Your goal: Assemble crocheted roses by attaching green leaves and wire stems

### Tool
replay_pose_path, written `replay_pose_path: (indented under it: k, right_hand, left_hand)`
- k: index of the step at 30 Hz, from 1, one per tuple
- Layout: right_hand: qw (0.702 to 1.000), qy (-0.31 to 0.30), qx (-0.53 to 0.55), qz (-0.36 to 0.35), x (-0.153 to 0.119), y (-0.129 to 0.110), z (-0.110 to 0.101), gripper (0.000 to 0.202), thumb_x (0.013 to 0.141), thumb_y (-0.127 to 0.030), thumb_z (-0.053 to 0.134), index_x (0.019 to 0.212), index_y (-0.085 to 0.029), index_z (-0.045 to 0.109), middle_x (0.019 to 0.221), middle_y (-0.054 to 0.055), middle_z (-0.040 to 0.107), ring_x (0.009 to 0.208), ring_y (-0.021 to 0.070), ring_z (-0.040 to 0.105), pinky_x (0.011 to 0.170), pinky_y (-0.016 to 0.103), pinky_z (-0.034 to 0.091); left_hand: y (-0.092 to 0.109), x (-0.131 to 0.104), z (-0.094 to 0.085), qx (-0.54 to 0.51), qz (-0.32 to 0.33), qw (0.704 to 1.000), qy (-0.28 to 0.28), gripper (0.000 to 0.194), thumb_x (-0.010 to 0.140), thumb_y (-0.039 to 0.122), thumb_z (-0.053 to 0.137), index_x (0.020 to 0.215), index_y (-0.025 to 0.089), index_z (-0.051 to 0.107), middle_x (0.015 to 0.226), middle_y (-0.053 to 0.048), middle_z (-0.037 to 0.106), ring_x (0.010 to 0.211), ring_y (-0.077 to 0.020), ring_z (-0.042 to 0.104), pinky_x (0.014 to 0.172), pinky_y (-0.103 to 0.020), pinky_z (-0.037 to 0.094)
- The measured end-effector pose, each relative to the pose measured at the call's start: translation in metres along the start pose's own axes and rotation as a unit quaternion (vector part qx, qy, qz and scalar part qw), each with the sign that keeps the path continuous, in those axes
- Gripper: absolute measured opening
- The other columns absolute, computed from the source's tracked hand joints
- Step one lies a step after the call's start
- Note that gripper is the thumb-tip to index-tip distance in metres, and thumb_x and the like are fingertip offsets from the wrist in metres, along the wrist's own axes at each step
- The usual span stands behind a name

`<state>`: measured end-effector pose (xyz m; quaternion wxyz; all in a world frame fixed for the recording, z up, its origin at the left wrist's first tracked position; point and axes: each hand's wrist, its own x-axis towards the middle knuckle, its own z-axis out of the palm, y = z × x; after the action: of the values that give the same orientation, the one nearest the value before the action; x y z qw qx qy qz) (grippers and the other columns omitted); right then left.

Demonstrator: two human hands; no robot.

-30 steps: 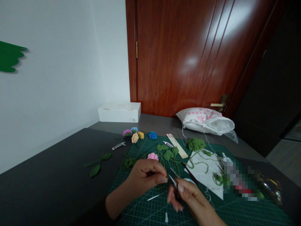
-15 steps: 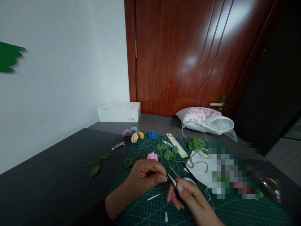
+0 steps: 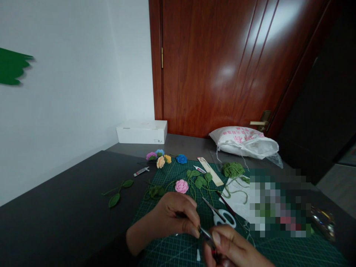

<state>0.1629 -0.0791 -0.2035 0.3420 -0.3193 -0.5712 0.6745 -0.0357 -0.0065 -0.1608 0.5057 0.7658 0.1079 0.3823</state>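
My left hand (image 3: 175, 217) is closed in a pinch, thumb against fingers, on something too small to make out. My right hand (image 3: 232, 244) holds a metal-tipped tool (image 3: 208, 237), perhaps pliers, whose tip meets the fingertips of my left hand. Beyond my hands, white-handled scissors (image 3: 222, 217) lie on the green cutting mat (image 3: 172, 252). A pink crocheted flower (image 3: 181, 186) rests behind my left hand, with green yarn leaves (image 3: 200, 181) to its right. Near the bottom is a small white cap (image 3: 198, 255).
Several small flowers (image 3: 160, 162) and a blue one (image 3: 181, 159) lie farther back. Leaves (image 3: 114, 200) and a tube (image 3: 141, 171) are at left; green yarn (image 3: 233, 170) and white paper (image 3: 237, 196) at right. Behind stand a white box (image 3: 141, 132) and a bag (image 3: 244, 142).
Both hands have moved slightly lower, with the tool's tip still at my left fingertips. More of the scissors and the pink flower shows. The view has shifted a little.
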Motion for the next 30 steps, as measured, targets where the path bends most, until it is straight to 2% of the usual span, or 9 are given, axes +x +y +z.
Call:
replay_pose_path:
  k: [4, 7, 9, 11, 14, 17, 20, 26, 30]
  right_hand:
    - [0.997, 0.028, 0.043, -0.052, 0.013, 0.003, 0.001, 0.060, 0.090, -0.068, 0.042, 0.078, -0.014, 0.063, 0.055, -0.002, 0.050, 0.044, 0.0078, 0.038, 0.047, 0.022, 0.030]
    - [0.977, 0.129, -0.108, -0.130, 0.018, 0.000, -0.009, 0.053, 0.097, -0.058, 0.038, 0.085, -0.015, 0.067, 0.064, 0.002, 0.057, 0.058, 0.0129, 0.051, 0.057, 0.025, 0.041]
    - [0.926, 0.242, -0.226, -0.183, 0.017, -0.002, -0.017, 0.041, 0.100, -0.047, 0.039, 0.092, -0.018, 0.066, 0.075, 0.004, 0.061, 0.071, 0.0169, 0.058, 0.065, 0.028, 0.046]
    - [0.848, 0.318, -0.340, -0.252, 0.013, -0.004, -0.022, 0.024, 0.099, -0.036, 0.044, 0.100, -0.022, 0.064, 0.089, 0.005, 0.065, 0.084, 0.0204, 0.061, 0.075, 0.032, 0.048]
    - [0.745, 0.317, -0.489, -0.324, 0.008, -0.008, -0.021, 0.015, 0.094, -0.024, 0.052, 0.107, -0.023, 0.061, 0.097, 0.005, 0.065, 0.092, 0.0236, 0.059, 0.083, 0.038, 0.045]
    - [0.697, 0.300, -0.556, -0.341, 0.007, -0.015, -0.016, 0.017, 0.093, -0.017, 0.051, 0.108, -0.021, 0.058, 0.095, 0.006, 0.063, 0.088, 0.0236, 0.057, 0.079, 0.039, 0.044]
    - [0.678, 0.305, -0.574, -0.342, 0.008, -0.017, -0.014, 0.018, 0.092, -0.016, 0.052, 0.110, -0.019, 0.057, 0.097, 0.007, 0.062, 0.090, 0.0248, 0.056, 0.079, 0.041, 0.043]
    - [0.671, 0.308, -0.585, -0.335, 0.006, -0.016, -0.014, 0.023, 0.090, -0.013, 0.055, 0.112, -0.018, 0.056, 0.100, 0.009, 0.060, 0.094, 0.0265, 0.053, 0.082, 0.044, 0.041]
    - [0.673, 0.301, -0.589, -0.331, 0.007, -0.016, -0.015, 0.038, 0.088, -0.005, 0.050, 0.123, -0.017, 0.053, 0.108, 0.010, 0.057, 0.103, 0.0276, 0.050, 0.087, 0.045, 0.040]
  left_hand:
    - [-0.004, 0.004, 0.000, -0.016, -0.044, 0.995, 0.084, 0.036, 0.077, 0.047, 0.074, 0.067, 0.014, 0.064, 0.058, 0.002, 0.051, 0.053, -0.0093, 0.042, 0.053, -0.022, 0.031]
    - [-0.003, 0.006, 0.003, -0.024, -0.072, 0.987, 0.140, 0.034, 0.081, 0.046, 0.071, 0.077, 0.014, 0.061, 0.063, 0.003, 0.051, 0.054, -0.0085, 0.040, 0.053, -0.021, 0.030]
    - [-0.002, 0.006, 0.006, -0.025, -0.079, 0.984, 0.156, 0.031, 0.083, 0.044, 0.068, 0.082, 0.015, 0.059, 0.061, 0.004, 0.049, 0.053, -0.0084, 0.039, 0.052, -0.020, 0.029]
    - [-0.001, 0.005, 0.011, -0.019, -0.080, 0.983, 0.163, 0.028, 0.086, 0.042, 0.066, 0.084, 0.015, 0.058, 0.058, 0.005, 0.046, 0.052, -0.0085, 0.038, 0.051, -0.021, 0.029]
    - [0.001, 0.005, 0.017, -0.007, -0.083, 0.984, 0.159, 0.026, 0.088, 0.041, 0.062, 0.083, 0.016, 0.056, 0.056, 0.006, 0.045, 0.050, -0.0086, 0.038, 0.050, -0.021, 0.028]
    - [0.001, 0.004, 0.022, -0.017, -0.084, 0.984, 0.156, 0.027, 0.088, 0.041, 0.062, 0.081, 0.016, 0.055, 0.056, 0.006, 0.045, 0.050, -0.0085, 0.037, 0.050, -0.021, 0.028]
    - [0.000, 0.004, 0.024, -0.026, -0.086, 0.984, 0.153, 0.029, 0.087, 0.042, 0.064, 0.081, 0.016, 0.055, 0.056, 0.006, 0.044, 0.050, -0.0084, 0.036, 0.049, -0.021, 0.028]
    - [0.003, 0.004, 0.024, -0.065, -0.099, 0.983, 0.142, 0.029, 0.086, 0.043, 0.065, 0.080, 0.016, 0.055, 0.056, 0.006, 0.045, 0.050, -0.0083, 0.036, 0.049, -0.021, 0.028]
    - [0.005, 0.004, 0.024, -0.071, -0.105, 0.982, 0.138, 0.029, 0.085, 0.042, 0.065, 0.080, 0.015, 0.055, 0.057, 0.005, 0.045, 0.050, -0.0081, 0.036, 0.049, -0.021, 0.029]
